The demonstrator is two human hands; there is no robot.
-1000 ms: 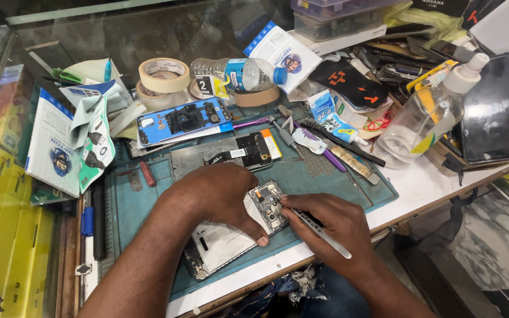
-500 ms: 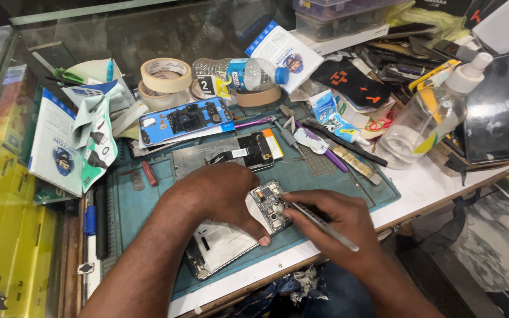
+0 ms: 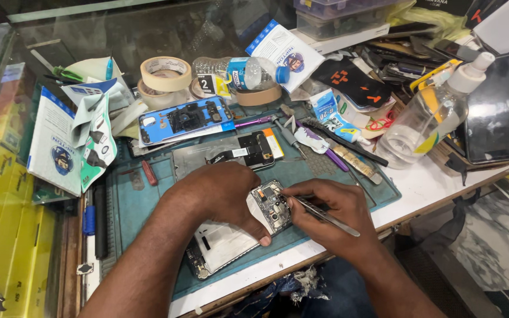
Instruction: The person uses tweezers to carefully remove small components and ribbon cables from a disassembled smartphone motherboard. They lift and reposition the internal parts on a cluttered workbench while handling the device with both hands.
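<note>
An opened phone (image 3: pixel 222 247) lies face down on the teal work mat (image 3: pixel 136 203), its circuit board (image 3: pixel 271 206) exposed at the upper end. My left hand (image 3: pixel 219 191) presses down on the phone's body, thumb beside the board. My right hand (image 3: pixel 331 215) grips metal tweezers (image 3: pixel 325 216) whose tips touch the board's top edge.
Behind the mat lie a blue phone frame (image 3: pixel 184 119), another dismantled phone (image 3: pixel 231 154), tape rolls (image 3: pixel 165 73), a small water bottle (image 3: pixel 240 72), packets, brushes and screwdrivers. A clear spray bottle (image 3: pixel 428 115) and a dark phone (image 3: pixel 496 112) stand at right. The table edge runs close below my hands.
My right hand has turned the tweezers from pointing down-right toward the board; their tips now rest on it. The left hand has stayed put.
</note>
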